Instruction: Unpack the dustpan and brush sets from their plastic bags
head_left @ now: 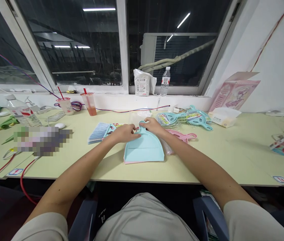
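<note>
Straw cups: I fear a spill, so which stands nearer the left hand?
The cup with orange drink; the paler cup stands left of it, farther from the left hand.

One left hand (125,133) and one right hand (153,126) are holding one blue dustpan (144,147). Two cups (90,106) are standing up, and two red straws (85,91) are poking out. One bottle (165,83) is standing on the sill (109,97) beside one white packet (142,85). One pink box (236,91) is standing behind one tissue pack (224,117). Two arrow stickers (15,171) are lying on the table (232,154).
</note>
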{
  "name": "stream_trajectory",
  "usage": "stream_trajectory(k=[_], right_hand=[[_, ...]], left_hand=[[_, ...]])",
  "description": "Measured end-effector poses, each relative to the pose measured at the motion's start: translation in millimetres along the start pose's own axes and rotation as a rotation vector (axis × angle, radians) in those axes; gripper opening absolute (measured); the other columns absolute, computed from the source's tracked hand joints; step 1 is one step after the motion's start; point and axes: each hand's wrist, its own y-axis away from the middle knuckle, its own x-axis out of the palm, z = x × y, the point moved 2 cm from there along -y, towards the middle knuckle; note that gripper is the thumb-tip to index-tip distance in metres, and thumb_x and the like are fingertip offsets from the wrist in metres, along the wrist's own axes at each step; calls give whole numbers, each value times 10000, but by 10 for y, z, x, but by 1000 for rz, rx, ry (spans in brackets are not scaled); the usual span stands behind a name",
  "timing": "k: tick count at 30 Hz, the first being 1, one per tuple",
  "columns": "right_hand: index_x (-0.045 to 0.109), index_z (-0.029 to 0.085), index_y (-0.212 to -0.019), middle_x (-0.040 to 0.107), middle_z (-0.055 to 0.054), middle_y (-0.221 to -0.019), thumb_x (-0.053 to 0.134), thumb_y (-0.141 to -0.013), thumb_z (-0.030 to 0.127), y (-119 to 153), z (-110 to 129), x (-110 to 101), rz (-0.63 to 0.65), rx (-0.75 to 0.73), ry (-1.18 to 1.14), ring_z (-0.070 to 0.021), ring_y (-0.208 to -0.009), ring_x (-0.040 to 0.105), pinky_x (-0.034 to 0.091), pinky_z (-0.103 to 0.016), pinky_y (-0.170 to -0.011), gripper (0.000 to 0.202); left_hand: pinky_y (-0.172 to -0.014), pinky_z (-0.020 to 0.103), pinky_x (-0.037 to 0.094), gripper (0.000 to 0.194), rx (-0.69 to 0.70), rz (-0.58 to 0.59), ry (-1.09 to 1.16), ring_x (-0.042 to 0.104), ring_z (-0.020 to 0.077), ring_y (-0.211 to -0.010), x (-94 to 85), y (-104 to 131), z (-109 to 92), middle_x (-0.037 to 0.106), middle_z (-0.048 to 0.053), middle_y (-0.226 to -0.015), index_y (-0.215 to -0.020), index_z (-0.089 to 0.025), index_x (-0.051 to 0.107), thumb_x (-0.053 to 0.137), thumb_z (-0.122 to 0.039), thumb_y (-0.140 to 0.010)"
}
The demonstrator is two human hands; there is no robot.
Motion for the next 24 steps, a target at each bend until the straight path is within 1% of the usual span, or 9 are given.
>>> stream_trajectory(k=[5,7,9,10,12,14,16,20,24], right_hand=[[620,170,-971,659,-7,-689,659,-890,450,65,44,105,-33,-33,105,-122,-561,567,389,-226,-554,293],[635,161,-990,696,-37,-764,690,-866,432,83,75,81,-60,-33,209,-140,-666,620,409,-228,-603,303],[658,164,-910,710,-50,-820,721,-826,415,98,118,17,-33,-48,336,-156,-753,635,409,-230,-628,271],[662,168,-847,705,-44,-811,730,-806,414,107,138,-23,31,-43,396,-160,-757,629,403,-233,-621,258],[650,175,-740,667,-19,-721,751,-770,422,137,164,-100,240,-1,493,-157,-692,604,383,-243,-582,269],[641,180,-722,625,5,-647,778,-738,386,183,175,-161,440,55,540,-143,-597,571,366,-250,-540,248],[638,186,-761,626,14,-647,783,-727,305,222,174,-187,517,93,543,-129,-526,550,368,-252,-516,190],[601,190,-745,633,13,-664,728,-746,188,243,139,-130,473,57,584,-123,-500,556,372,-245,-511,128],[641,191,-829,691,-23,-823,710,-778,182,245,133,-81,417,-61,689,-151,-684,616,355,-235,-556,86]], left_hand=[[-706,322,464,266,68,99,-115,690,242,-839,102,-25,57,749,70,-949,-962,-225,691,536,-415,-858],[-675,326,451,228,61,96,-145,679,247,-819,136,-32,78,739,85,-924,-918,-222,684,523,-368,-849],[-670,330,449,223,44,89,-166,673,251,-820,154,-34,88,735,97,-941,-903,-221,682,517,-361,-851],[-671,332,450,223,37,91,-175,671,252,-817,160,-33,87,734,100,-940,-892,-220,682,514,-361,-854],[-673,331,452,222,38,102,-188,670,250,-815,164,-28,70,732,101,-925,-874,-216,681,507,-353,-863],[-671,326,455,219,38,109,-194,673,249,-822,165,-21,43,730,102,-930,-880,-211,678,505,-346,-867],[-677,330,462,240,27,113,-208,678,257,-839,170,-17,18,729,113,-968,-911,-206,676,501,-367,-876],[-721,355,487,335,-3,122,-237,689,295,-909,189,-30,18,717,163,-1056,-971,-187,681,462,-435,-919],[-729,358,494,377,3,118,-239,693,299,-920,197,-54,57,715,175,-1061,-975,-176,683,427,-451,-945]])
